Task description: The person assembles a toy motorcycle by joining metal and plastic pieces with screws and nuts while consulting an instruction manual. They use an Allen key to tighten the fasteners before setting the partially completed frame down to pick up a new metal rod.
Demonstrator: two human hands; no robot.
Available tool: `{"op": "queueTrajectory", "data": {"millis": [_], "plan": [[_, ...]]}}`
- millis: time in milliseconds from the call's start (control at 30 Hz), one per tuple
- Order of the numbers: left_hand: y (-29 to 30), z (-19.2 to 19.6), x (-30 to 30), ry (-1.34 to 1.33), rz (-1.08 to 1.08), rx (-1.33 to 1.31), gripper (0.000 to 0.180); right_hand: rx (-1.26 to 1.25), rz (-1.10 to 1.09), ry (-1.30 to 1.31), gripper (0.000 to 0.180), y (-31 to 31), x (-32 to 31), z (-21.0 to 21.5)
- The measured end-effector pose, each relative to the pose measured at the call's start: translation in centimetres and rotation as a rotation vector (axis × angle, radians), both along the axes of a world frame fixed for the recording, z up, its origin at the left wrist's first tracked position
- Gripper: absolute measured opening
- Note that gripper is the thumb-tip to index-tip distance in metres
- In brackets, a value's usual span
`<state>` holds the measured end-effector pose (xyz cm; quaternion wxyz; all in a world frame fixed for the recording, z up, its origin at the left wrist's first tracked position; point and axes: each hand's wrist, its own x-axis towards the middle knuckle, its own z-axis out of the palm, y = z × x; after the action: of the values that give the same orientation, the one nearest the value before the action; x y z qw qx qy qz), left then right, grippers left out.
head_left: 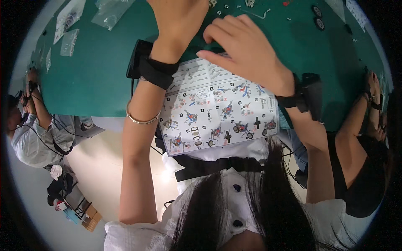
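My left hand (179, 21) reaches past the far edge of an instruction sheet (217, 109), and its fingers run out of the picture at the top. What it may hold is hidden. My right hand (248, 49) hovers over the sheet's far right part, thumb stretched out and apart from the loosely bent fingers, with nothing seen between them. Printed on the sheet are step drawings of a small motorbike model. Beyond my hands lie small metal nuts (226, 6), an L-shaped metal piece (264, 15) and a red piece (286, 3).
Two small black wheels (319, 23) lie at the far right of the green table (92, 83). Clear plastic bags (69, 42) are at the far left. Another person (39, 129) sits on the left, and another person's arm (356, 117) rests at the right.
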<state>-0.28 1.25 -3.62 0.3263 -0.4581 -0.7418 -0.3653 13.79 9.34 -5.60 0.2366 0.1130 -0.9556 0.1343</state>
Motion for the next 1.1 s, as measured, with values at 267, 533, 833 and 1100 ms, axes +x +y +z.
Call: {"op": "queueTrajectory", "data": {"millis": [267,533,833,1100], "plan": [[0.3,-0.9,-0.3,-0.038,0.110,-0.017,0.052,0.135,-0.046,0.045,0.022,-1.5,-0.4,-1.0],[0.9,-1.9,-1.0,-0.051,0.116,0.011,0.049,0.085,0.022,0.027,0.022,-1.8,-0.3,-0.8],[1.4,-1.3,-0.4,-0.137,0.124,-0.075,0.050,-0.130,0.043,-0.065,0.034,-1.6,0.2,1.2],[0.7,0.1,-2.0,-0.091,0.197,-0.033,0.057,-0.387,-0.060,-0.345,0.029,-0.5,0.0,1.9]]}}
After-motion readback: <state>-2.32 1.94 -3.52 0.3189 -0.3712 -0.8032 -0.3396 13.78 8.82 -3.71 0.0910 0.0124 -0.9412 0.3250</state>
